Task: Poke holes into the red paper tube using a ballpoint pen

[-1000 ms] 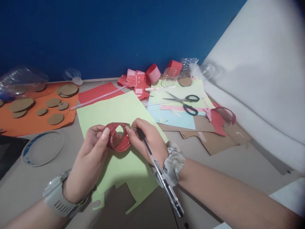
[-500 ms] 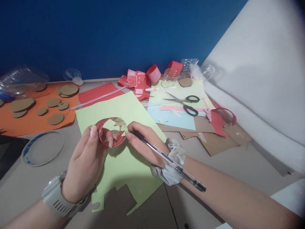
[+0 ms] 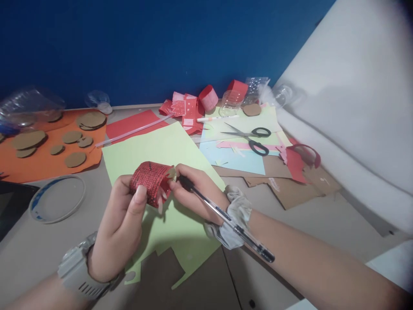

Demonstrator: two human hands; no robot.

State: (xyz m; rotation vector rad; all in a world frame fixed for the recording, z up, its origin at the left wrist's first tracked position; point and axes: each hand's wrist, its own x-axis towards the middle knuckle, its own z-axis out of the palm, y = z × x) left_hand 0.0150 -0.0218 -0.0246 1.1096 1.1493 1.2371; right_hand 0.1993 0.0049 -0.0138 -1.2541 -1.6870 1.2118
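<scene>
My left hand [image 3: 124,215] is closed around a red paper ring [image 3: 151,181] covered in fine dark markings. Its open end faces right, and some fingertips show inside it. My right hand [image 3: 196,189] pinches a small pale green paper piece [image 3: 172,173] against the ring's right rim. A clear pen with a black grip [image 3: 230,219] is tucked in the same hand, its end pointing back over the wrist. Under both hands lies a light green sheet [image 3: 171,142] with cut-out notches along its near edge.
Black-handled scissors [image 3: 250,137] lie open on coloured papers at the right, with cardboard [image 3: 297,189] below. Cardboard discs [image 3: 75,159] rest on orange paper [image 3: 48,168] at the left. A tape roll [image 3: 58,199] sits nearby. Red paper rings [image 3: 208,99] and plastic cups stand along the blue wall.
My left hand has turned the red ring from showing its round opening to showing its patterned outer side. My right hand has stayed at its right rim with the green piece.
</scene>
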